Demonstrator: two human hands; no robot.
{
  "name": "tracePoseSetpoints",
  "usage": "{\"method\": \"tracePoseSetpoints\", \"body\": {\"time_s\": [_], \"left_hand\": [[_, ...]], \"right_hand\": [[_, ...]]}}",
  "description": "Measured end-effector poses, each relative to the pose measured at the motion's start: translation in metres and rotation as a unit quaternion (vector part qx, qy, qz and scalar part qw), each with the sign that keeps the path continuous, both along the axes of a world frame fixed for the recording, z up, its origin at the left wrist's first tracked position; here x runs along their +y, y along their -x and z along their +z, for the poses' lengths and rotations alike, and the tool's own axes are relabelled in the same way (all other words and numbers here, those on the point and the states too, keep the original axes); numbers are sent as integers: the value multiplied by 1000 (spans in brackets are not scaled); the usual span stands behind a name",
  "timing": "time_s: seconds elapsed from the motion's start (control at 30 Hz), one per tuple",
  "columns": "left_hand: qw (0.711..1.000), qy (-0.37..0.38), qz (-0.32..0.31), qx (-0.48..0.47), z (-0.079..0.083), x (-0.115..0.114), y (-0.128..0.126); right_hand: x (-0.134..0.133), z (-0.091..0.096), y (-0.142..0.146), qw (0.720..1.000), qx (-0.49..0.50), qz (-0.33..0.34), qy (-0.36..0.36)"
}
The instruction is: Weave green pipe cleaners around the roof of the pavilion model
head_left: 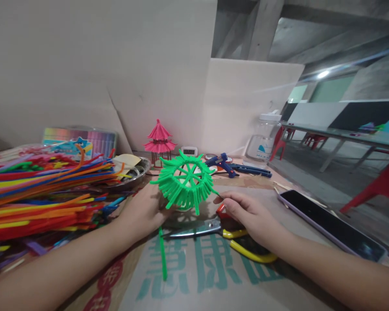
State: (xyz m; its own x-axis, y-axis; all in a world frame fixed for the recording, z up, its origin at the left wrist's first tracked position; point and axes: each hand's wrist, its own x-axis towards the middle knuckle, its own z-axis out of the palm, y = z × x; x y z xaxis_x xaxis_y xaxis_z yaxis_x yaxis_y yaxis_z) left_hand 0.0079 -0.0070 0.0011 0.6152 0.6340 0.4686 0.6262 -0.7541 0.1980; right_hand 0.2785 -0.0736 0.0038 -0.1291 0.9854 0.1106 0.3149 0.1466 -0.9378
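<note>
A green pipe-cleaner roof (189, 190), ringed with outward-pointing strands and with spokes across its open top, is held up in my left hand (151, 205). The left fingers are closed on its underside, partly hidden behind it. My right hand (249, 214) pinches the tip of one strand (215, 193) on the roof's right edge. Below the right hand lie scissors (194, 232) with yellow and red handles, blades pointing left. A loose green pipe cleaner (162, 255) lies under the left hand, close to the blade tips.
Bundles of coloured pipe cleaners (45, 181) cover the left side, with a marker set (81, 140) behind. A pink pagoda (158, 140), a small digital clock (189, 151), a blue glue gun (222, 162) and a clear bottle (261, 140) stand at the back. A phone (330, 224) lies right.
</note>
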Motion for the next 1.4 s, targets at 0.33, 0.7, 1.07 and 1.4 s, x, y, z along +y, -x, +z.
{"method": "tracePoseSetpoints", "body": {"time_s": [0.33,0.7,1.07,1.4], "left_hand": [[1000,2,-3,-12,0,1,-1],[1000,0,1,0,1,0,-1],[1000,-1,-12,-12,3,-2,-4],[999,-37,-33,-19,5,-4,-4]], "right_hand": [[0,0,2,997,56,22,53],[0,-3,-1,999,31,22,22],[-5,4,2,997,47,21,55],[-3,-1,1,998,37,6,51]]}}
